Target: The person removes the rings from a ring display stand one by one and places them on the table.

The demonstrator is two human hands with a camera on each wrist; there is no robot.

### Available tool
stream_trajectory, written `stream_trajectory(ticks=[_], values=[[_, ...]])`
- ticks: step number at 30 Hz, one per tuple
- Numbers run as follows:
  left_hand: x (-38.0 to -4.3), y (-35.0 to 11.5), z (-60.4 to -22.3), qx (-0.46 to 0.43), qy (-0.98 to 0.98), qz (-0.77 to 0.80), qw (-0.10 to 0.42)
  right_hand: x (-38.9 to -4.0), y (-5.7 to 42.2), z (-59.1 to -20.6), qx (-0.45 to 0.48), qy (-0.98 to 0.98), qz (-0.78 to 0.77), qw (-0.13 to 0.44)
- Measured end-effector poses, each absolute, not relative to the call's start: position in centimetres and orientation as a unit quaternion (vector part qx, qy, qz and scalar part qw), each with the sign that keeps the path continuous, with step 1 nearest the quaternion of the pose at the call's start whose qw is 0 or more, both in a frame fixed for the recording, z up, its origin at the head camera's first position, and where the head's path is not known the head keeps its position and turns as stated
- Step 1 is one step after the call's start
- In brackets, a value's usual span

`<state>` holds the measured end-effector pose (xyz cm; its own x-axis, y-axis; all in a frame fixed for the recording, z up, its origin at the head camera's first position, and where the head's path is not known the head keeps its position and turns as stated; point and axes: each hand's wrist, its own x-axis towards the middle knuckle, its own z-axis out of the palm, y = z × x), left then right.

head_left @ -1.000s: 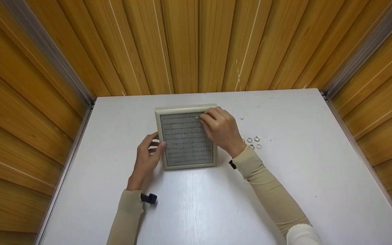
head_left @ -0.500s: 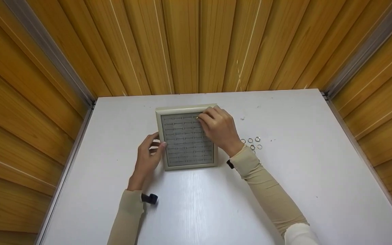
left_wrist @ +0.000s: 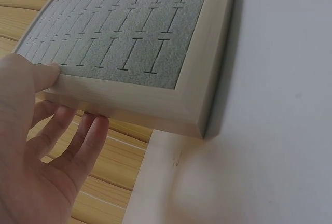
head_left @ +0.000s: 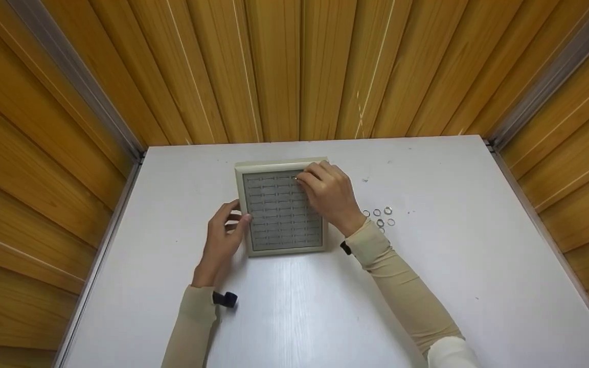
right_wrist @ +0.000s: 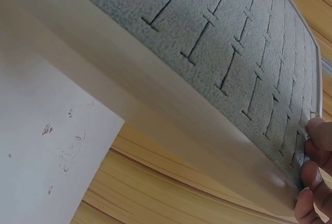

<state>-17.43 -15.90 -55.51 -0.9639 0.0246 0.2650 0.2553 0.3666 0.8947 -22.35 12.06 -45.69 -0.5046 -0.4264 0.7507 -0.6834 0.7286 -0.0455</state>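
A ring tray [head_left: 284, 212] with a pale wooden frame and grey slotted padding stands on the white table, its face toward me. My left hand [head_left: 221, 232] grips the tray's left edge, thumb on the frame and fingers behind it, as the left wrist view shows. At the tray's upper right, my right hand [head_left: 329, 194] pinches a small ring [right_wrist: 313, 114] against a slot of the top row. Only a sliver of that ring shows between the fingertips. Several loose rings [head_left: 380, 223] lie on the table right of the tray, partly behind the right forearm.
The white table [head_left: 146, 214] has small marks and specks on its surface. Wood-panelled walls [head_left: 274, 71] stand behind it and on both sides. Dark bands [head_left: 225, 299] with small devices sit on both wrists.
The right hand has shifted very slightly left and stays at the same top-row slot; the glint of its ring has shrunk. The left hand and the tray hold nearly still.
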Motion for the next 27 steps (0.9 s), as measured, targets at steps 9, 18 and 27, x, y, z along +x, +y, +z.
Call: stream_trajectory(ticks=[9,18,27], values=[[-17.4,-15.9,-55.6,-0.09,-0.818,-0.559,0.106,-22.1,12.3,-45.7,0.334,-0.848,0.188,0.365],[-17.4,-16.0,-55.7,-0.096,-0.819,-0.554,0.109,-21.8,12.8,-45.7,0.354,-0.829,0.212,0.377],[-17.5,-16.0,-55.5,-0.101,-0.817,-0.556,0.115,-21.7,13.3,-45.4,0.365,-0.817,0.226,0.384]])
